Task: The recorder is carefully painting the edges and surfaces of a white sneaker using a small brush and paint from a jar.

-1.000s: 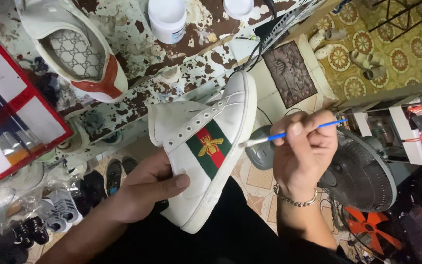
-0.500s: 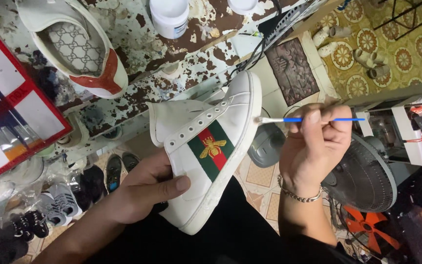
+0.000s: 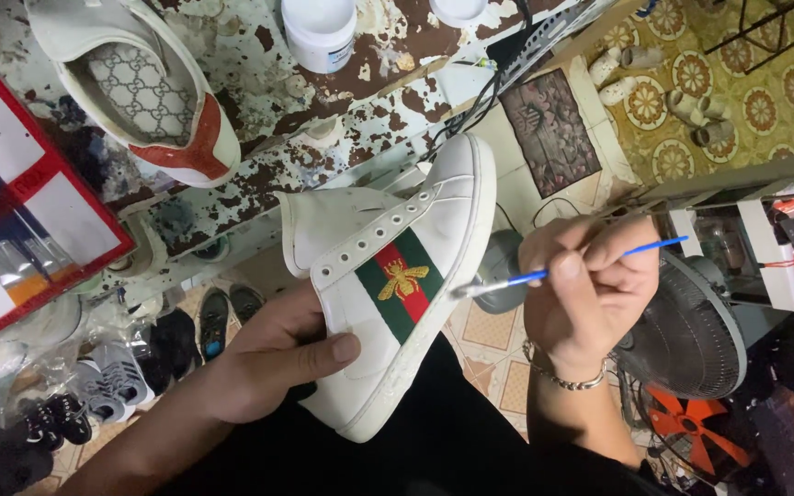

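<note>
- Against half a second ago, I see the brush dip: its blue handle lay level then, and now it slants, bristle end lower, with the tip at the rim of the sneaker's sole about midway along; I judge the stroke is working down that edge, not across the upper.
- A second ago the tip sat nearer the same rim but the right hand was higher; the shoe itself has hardly moved in the grip.
- My right hand is pinched narrow on the brush handle, thumb and fingers closed round it; a bead bracelet circles the wrist.
- My left hand is clasped on the sneaker from the heel side, thumb pressed flat on the side panel, fingers hidden behind; the shoe hangs in the air over my lap, toe pointing up and away, below the bench's edge.
- Sneaker: smooth white leather, unlaced eyelets in a row, a green and red woven band with a gold stitched insect, thick pale rubber sole.
- Brush: thin, stiff, blue, with a pale tip.
- Bench: flaking paint, mottled brown and pale; on it a second shoe with patterned insole and red heel tab, and a white jar.
- A dark round fan sits right of my hand; tiled floor lies beyond.
</note>
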